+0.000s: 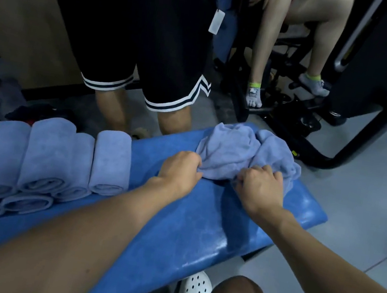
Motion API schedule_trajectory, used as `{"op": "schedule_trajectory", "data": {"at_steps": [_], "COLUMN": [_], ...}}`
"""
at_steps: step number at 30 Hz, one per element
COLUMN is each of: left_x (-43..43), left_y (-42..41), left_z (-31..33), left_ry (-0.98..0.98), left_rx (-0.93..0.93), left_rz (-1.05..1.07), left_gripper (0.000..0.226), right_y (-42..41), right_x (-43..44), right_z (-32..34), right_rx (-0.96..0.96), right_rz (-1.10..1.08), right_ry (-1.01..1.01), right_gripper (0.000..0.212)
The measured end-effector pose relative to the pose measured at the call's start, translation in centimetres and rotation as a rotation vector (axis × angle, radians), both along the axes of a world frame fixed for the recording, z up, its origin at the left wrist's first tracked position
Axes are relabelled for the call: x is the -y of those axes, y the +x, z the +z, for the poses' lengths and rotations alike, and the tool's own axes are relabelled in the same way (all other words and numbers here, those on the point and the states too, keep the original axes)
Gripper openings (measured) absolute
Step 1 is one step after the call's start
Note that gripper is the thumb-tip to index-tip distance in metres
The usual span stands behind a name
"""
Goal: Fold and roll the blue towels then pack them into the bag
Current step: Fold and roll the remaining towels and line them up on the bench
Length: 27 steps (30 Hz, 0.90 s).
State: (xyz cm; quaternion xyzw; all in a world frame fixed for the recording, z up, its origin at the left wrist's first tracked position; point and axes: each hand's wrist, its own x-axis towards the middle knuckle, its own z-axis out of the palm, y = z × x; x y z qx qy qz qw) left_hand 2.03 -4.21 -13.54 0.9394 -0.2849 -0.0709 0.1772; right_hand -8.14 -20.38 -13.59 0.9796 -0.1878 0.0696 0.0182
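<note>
A crumpled blue towel (243, 150) lies in a heap at the far right end of the blue padded bench (174, 220). My left hand (179, 169) grips the towel's near left edge with curled fingers. My right hand (260, 186) grips its near right edge the same way. Several rolled blue towels (51, 157) are stacked in two layers on the left part of the bench, their spiral ends facing me. No bag is in view.
A person in black shorts (145, 60) stands just behind the bench. Another person's legs in grey socks (254, 95) rest on a black exercise machine (294, 128) at the back right. Dark clothes (38, 113) lie on the floor at left. My white clog (195, 291) is below the bench.
</note>
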Motion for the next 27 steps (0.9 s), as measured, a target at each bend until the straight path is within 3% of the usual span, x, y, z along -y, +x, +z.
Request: {"op": "schedule_trajectory", "data": {"at_steps": [7,10,12,17,22,27], "left_x": [0.4,0.6,0.7,0.5,0.1,-2.6], "left_y": [0.3,0.1,-0.1,-0.1,-0.4,-1.6], "left_z": [0.2,1.0,1.0,-0.7,-0.4,4.4], "left_ry": [-0.214,-0.232,-0.113,0.122,-0.216,-0.589], "left_rx": [-0.015,-0.024,-0.031,0.127,0.124,0.087], "left_rz": [0.094,-0.015,-0.084,-0.039,0.034,0.202], "left_gripper": [0.015,0.006,0.014,0.016,0.01,0.007], "right_y": [-0.6,-1.0,-1.1,-1.7,-2.3,-2.3], "right_x": [0.2,0.5,0.3,-0.1,0.4,0.2], "right_z": [1.3,1.7,1.4,0.2,-0.6,0.0], "right_rx": [0.328,0.259,0.169,0.035,-0.045,-0.028], "right_rz": [0.005,-0.044,-0.032,0.047,0.066,0.045], "right_ry": [0.201,0.17,0.155,0.124,0.117,0.182], "right_gripper": [0.027,0.029,0.031,0.009,0.012,0.016]}}
